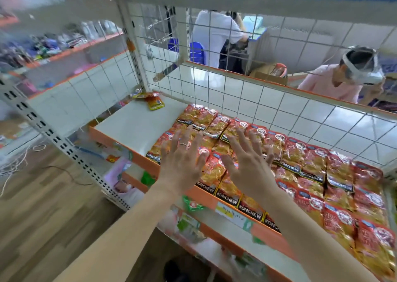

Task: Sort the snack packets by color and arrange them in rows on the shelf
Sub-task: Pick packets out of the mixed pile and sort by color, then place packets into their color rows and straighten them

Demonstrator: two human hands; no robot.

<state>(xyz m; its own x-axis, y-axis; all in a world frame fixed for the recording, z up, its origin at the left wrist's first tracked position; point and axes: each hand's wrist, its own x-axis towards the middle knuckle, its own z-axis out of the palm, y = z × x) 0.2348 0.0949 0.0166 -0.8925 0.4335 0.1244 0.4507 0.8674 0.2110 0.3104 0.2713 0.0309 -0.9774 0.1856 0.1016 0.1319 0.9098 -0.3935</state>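
Observation:
Rows of red and orange KONCHEW snack packets (300, 170) cover the right and middle of the white shelf (137, 127). My left hand (182, 161) hovers over the left end of the rows with fingers spread and straight, a ring on one finger. My right hand (249, 161) is beside it, fingers spread over the packets, holding nothing. A few loose yellow and red packets (153, 101) lie at the shelf's far left corner.
A wire mesh (257, 92) backs the shelf and an orange lip (133, 152) edges its front. Lower shelves hold green and pink packets (191, 204). A slotted upright (43, 127) stands left. Two people (335, 81) work behind the mesh.

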